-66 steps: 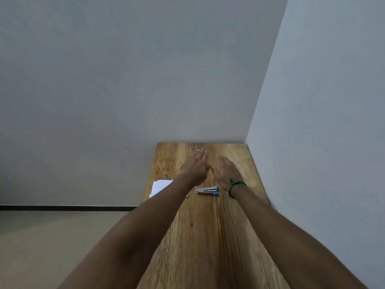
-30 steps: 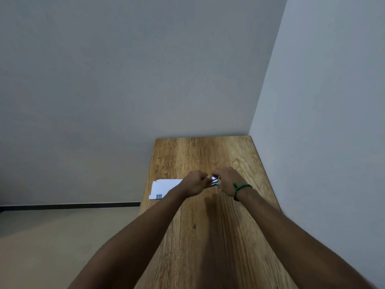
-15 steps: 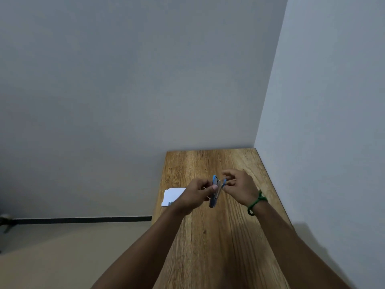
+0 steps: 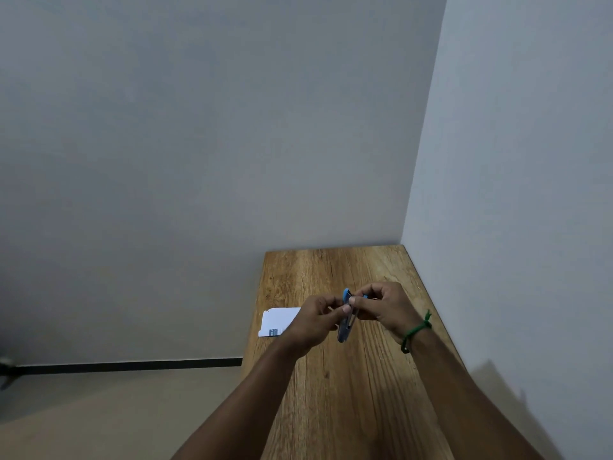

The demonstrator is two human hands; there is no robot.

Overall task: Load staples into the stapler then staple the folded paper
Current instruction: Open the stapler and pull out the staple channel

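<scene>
The stapler (image 4: 345, 327) is lifted clear of the table (image 4: 348, 410) and held between both hands at about the middle of its width. That is probably so it can be worked open for loading, which is hard to do with it lying flat. The left hand (image 4: 316, 320) has its fingers curled round the middle of the stapler, with the thumb laid across it to steady it. The right hand (image 4: 386, 308), which wears a green bracelet (image 4: 418, 330) at the wrist, pinches the upper end with bent fingertips, seemingly to pull or hinge the top away from the base. I cannot tell whether either hand also holds a strip of staples. The stapler is small and slim, with blue plastic at the top and a grey, metallic-looking lower part. It stands nearly upright, its lower end tilted towards the person. Whether it is already open is too small to make out. The paper (image 4: 278, 318) lies flat by the table's left edge, just beside the left hand and partly hidden by it. It is white with a small dark mark near one corner, and it seems set aside for stapling once the loading is done.
</scene>
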